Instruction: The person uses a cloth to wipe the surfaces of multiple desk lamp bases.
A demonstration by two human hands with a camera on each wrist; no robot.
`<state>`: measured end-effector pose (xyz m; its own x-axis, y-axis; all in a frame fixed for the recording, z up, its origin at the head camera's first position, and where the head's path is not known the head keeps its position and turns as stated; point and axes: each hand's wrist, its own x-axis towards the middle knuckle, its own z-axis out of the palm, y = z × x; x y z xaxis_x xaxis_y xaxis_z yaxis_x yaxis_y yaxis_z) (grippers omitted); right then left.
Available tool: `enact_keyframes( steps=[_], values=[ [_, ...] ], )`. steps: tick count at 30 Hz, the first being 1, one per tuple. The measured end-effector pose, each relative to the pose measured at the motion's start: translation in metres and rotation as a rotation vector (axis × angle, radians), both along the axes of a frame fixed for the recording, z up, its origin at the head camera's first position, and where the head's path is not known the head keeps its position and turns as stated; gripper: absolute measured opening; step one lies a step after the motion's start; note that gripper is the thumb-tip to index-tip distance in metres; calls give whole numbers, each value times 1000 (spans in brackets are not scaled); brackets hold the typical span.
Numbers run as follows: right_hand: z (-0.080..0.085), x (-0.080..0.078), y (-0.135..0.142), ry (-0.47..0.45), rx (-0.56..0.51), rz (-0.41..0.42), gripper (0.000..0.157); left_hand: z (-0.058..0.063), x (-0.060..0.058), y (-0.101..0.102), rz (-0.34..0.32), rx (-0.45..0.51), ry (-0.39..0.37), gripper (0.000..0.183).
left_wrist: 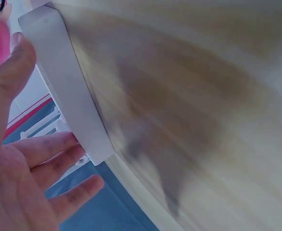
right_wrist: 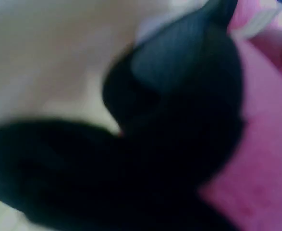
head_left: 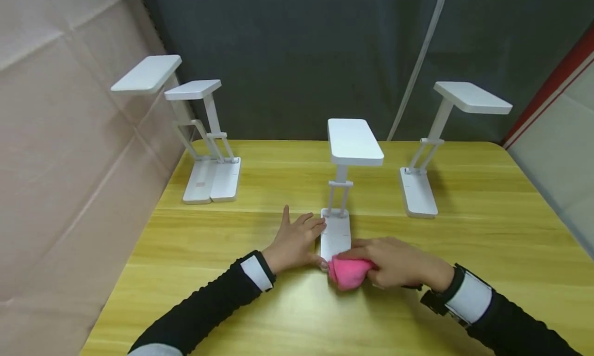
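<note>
A white desk lamp [head_left: 355,142] stands unfolded in the middle of the table, its flat base [head_left: 335,236] pointing towards me. My right hand [head_left: 399,262] grips a bunched pink cloth [head_left: 348,273] against the front end of that base. Along the base's left side lies my left hand [head_left: 293,243], fingers spread, with fingertips touching its edge and the thumb near the front corner. The left wrist view shows the base's side [left_wrist: 71,86] close to the thumb and fingers. In the right wrist view, a blurred dark shape hides most of the hand; pink cloth [right_wrist: 265,154] fills the right side.
Two similar white lamps [head_left: 194,90] stand side by side at the back left, their bases touching. Another white lamp [head_left: 473,97] is at the back right. A dark curtain [head_left: 287,62] hangs behind the wooden table [head_left: 223,232], with a pale cloth wall [head_left: 69,165] on the left.
</note>
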<state>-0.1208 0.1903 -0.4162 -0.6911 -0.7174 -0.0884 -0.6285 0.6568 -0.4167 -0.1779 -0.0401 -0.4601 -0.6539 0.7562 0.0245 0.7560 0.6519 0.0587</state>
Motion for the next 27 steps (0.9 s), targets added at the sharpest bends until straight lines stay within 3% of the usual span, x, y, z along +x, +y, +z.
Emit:
enact_keyframes(
  steps=[3,6,12,16,21,27],
  values=[
    [1,-18,-4,94,-11,-78,58,-5,2,-1,21,26,-19,99],
    [-9,-27,-9,212,28,-144,52,-12,7,0,55,30,-96,118],
    [-33,-17,-20,324,99,-188,50,-29,8,3,44,-21,-313,134],
    [-37,-14,-28,387,165,-179,51,-29,3,6,40,-84,-376,131],
    [-33,-19,-32,439,188,-133,50,-13,-7,7,72,-199,-301,131],
    [-22,-14,-31,383,160,-70,48,5,-17,11,79,-305,-186,133]
  ],
)
